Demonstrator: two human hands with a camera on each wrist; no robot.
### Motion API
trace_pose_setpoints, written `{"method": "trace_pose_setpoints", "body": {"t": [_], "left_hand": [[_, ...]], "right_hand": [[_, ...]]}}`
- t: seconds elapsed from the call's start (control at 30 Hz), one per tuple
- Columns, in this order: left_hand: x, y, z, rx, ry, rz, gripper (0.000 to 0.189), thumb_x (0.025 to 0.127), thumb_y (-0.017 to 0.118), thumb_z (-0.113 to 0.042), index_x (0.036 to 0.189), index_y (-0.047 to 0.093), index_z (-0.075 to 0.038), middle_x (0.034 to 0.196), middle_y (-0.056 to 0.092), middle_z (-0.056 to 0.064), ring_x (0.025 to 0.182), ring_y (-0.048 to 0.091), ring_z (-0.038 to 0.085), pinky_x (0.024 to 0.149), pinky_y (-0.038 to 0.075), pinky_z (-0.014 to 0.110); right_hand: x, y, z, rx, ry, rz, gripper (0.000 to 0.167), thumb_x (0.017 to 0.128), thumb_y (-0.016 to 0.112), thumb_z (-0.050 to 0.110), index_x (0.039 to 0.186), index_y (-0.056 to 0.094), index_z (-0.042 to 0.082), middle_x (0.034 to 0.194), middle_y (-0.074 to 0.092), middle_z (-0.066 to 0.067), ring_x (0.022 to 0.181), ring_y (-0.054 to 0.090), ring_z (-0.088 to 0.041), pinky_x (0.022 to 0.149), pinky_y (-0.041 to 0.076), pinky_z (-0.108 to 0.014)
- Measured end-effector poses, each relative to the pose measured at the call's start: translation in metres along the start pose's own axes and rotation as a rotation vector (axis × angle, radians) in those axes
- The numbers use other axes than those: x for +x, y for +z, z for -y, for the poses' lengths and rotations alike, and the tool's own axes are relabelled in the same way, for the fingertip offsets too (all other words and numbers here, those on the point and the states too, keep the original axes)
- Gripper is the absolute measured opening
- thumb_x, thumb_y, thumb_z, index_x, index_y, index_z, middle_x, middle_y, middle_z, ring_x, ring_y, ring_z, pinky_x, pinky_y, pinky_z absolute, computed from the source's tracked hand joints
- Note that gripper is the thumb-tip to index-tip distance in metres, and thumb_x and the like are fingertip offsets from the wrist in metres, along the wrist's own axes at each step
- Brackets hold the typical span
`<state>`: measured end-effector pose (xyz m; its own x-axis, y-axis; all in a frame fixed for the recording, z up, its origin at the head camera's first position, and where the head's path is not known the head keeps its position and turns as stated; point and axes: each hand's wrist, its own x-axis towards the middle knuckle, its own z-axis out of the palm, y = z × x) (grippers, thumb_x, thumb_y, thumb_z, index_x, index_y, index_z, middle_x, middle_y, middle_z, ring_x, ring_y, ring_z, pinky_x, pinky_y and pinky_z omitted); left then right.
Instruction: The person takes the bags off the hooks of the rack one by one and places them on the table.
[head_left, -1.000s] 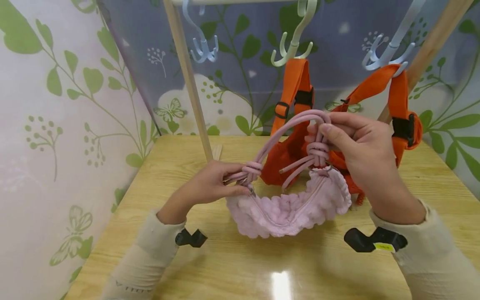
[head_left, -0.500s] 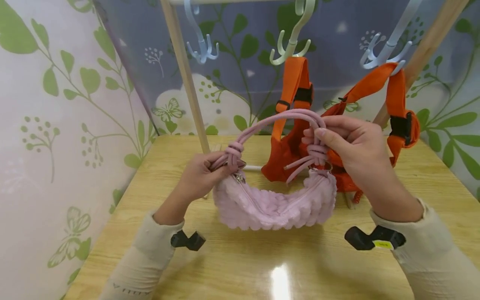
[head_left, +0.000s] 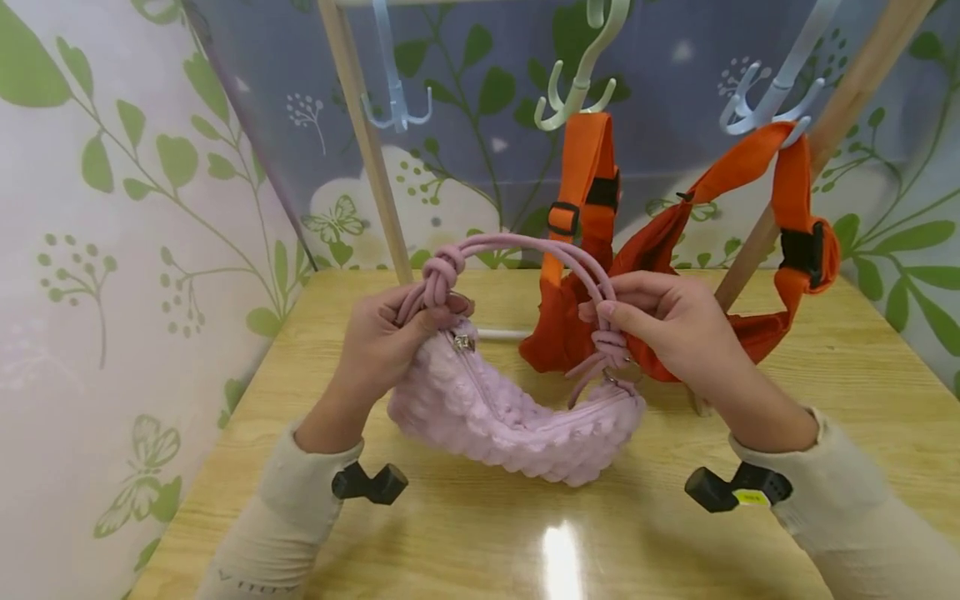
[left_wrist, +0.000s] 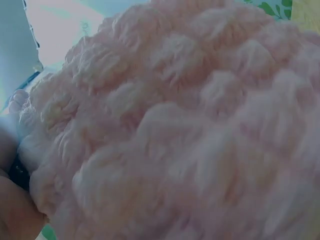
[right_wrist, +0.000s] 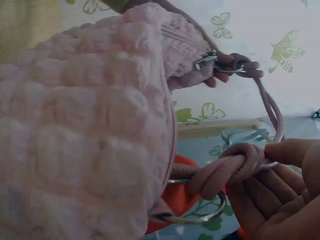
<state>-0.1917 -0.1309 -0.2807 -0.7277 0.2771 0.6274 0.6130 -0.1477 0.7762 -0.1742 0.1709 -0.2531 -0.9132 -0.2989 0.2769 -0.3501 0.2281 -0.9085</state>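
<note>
Between the two hands hangs a pink puffy handbag point(head_left: 517, 425) with a knotted cord strap point(head_left: 517, 242) arching above it. My left hand point(head_left: 375, 342) grips the strap's base and the bag's left corner, just below the left knot point(head_left: 444, 271). A zipper pull point(head_left: 463, 342) shows beside the thumb. My right hand point(head_left: 675, 321) pinches the strap cords just above the right knot. In the right wrist view, that knot point(right_wrist: 230, 167) lies at the fingertips, and a metal ring point(right_wrist: 210, 215) joins it to the bag. Bag fabric point(left_wrist: 175, 130) fills most of the left wrist view.
An orange strapped bag point(head_left: 577, 325) hangs behind from the middle hook point(head_left: 573, 104) and the right hook point(head_left: 772, 104). A pale blue hook point(head_left: 397, 108) hangs at the left. Wooden posts point(head_left: 367, 142) stand on the wooden table point(head_left: 450, 533). A patterned wall point(head_left: 150, 333) borders the left.
The left hand has shifted left and up with its end of the handbag. The right hand has moved left and down, so the bag now tilts down to the right. The left hook has turned.
</note>
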Motion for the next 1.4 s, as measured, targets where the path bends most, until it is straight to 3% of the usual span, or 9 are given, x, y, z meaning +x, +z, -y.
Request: {"method": "trace_pose_setpoints", "body": {"t": [0.17, 0.37, 0.53, 0.63, 0.77, 0.97, 1.07, 1.17, 1.4], "left_hand": [[0.001, -0.001, -0.006, 0.038, 0.063, -0.017, 0.04, 0.089, 0.067, -0.014, 0.101, 0.062, 0.024, 0.09, 0.075, 0.001, 0.087, 0.072, 0.014, 0.078, 0.056, 0.027], [-0.001, -0.002, -0.012, 0.07, 0.098, -0.024, 0.025, 0.09, 0.066, 0.001, 0.098, 0.062, 0.024, 0.09, 0.075, 0.001, 0.089, 0.072, 0.015, 0.079, 0.056, 0.029], [-0.004, -0.003, -0.015, 0.062, 0.106, -0.053, 0.016, 0.089, 0.062, 0.01, 0.095, 0.062, 0.025, 0.089, 0.075, 0.001, 0.088, 0.072, 0.016, 0.079, 0.057, 0.031], [-0.005, -0.003, -0.017, 0.057, 0.11, -0.061, 0.011, 0.086, 0.059, 0.019, 0.094, 0.06, 0.027, 0.089, 0.075, 0.003, 0.087, 0.072, 0.017, 0.078, 0.057, 0.032], [-0.005, -0.004, -0.02, 0.087, 0.109, -0.076, 0.012, 0.082, 0.056, 0.025, 0.093, 0.061, 0.026, 0.088, 0.075, 0.0, 0.087, 0.072, 0.013, 0.078, 0.057, 0.029], [-0.012, -0.01, -0.02, 0.104, 0.068, -0.073, 0.012, 0.084, 0.057, 0.023, 0.095, 0.062, 0.026, 0.089, 0.074, -0.005, 0.087, 0.072, 0.012, 0.078, 0.056, 0.027], [-0.016, -0.015, -0.02, 0.119, 0.028, -0.066, 0.012, 0.085, 0.058, 0.021, 0.096, 0.063, 0.024, 0.089, 0.074, -0.004, 0.088, 0.072, 0.012, 0.078, 0.056, 0.027], [-0.018, -0.021, -0.021, 0.102, 0.018, -0.027, 0.015, 0.087, 0.061, 0.015, 0.098, 0.063, 0.024, 0.091, 0.074, -0.004, 0.089, 0.072, 0.013, 0.078, 0.056, 0.027], [-0.018, -0.036, -0.016, 0.024, 0.075, 0.095, 0.019, 0.089, 0.065, -0.017, 0.106, 0.073, -0.013, 0.096, 0.074, -0.002, 0.092, 0.071, 0.012, 0.08, 0.055, 0.023]], "right_hand": [[-0.002, 0.002, -0.019, -0.073, 0.001, 0.117, 0.034, 0.094, 0.066, 0.014, 0.124, 0.063, -0.001, 0.113, 0.07, -0.012, 0.096, 0.069, -0.024, 0.075, 0.056, -0.025], [-0.009, -0.005, -0.044, -0.09, -0.116, 0.327, 0.052, 0.089, 0.07, 0.008, 0.137, 0.051, -0.003, 0.13, 0.06, -0.018, 0.112, 0.063, -0.021, 0.086, 0.052, -0.025], [-0.018, -0.007, -0.057, -0.044, -0.216, 0.431, 0.057, 0.087, 0.069, -0.002, 0.139, 0.045, -0.009, 0.134, 0.059, -0.008, 0.121, 0.056, -0.011, 0.096, 0.046, -0.022], [-0.022, -0.005, -0.062, -0.015, -0.294, 0.384, 0.048, 0.089, 0.064, -0.007, 0.135, 0.051, -0.007, 0.129, 0.063, 0.002, 0.114, 0.061, -0.009, 0.089, 0.051, -0.022], [-0.023, -0.003, -0.064, 0.087, -0.38, 0.322, 0.039, 0.091, 0.056, -0.013, 0.13, 0.057, -0.006, 0.124, 0.066, 0.002, 0.105, 0.066, -0.01, 0.08, 0.054, -0.022], [-0.022, 0.005, -0.057, 0.108, -0.354, 0.262, 0.031, 0.097, 0.048, -0.01, 0.127, 0.055, -0.014, 0.123, 0.066, -0.008, 0.111, 0.064, -0.016, 0.086, 0.054, -0.029], [-0.022, 0.008, -0.051, 0.066, -0.326, 0.181, 0.029, 0.098, 0.048, -0.008, 0.125, 0.057, -0.013, 0.116, 0.069, -0.012, 0.105, 0.067, -0.016, 0.082, 0.055, -0.028], [-0.022, 0.008, -0.047, 0.073, -0.318, 0.102, 0.029, 0.098, 0.047, -0.008, 0.124, 0.055, -0.017, 0.111, 0.071, -0.006, 0.096, 0.069, -0.013, 0.076, 0.057, -0.027], [-0.017, 0.011, -0.04, 0.155, -0.299, 0.064, 0.031, 0.098, 0.049, -0.007, 0.125, 0.051, -0.021, 0.111, 0.071, 0.001, 0.09, 0.071, -0.013, 0.072, 0.057, -0.029]]}}
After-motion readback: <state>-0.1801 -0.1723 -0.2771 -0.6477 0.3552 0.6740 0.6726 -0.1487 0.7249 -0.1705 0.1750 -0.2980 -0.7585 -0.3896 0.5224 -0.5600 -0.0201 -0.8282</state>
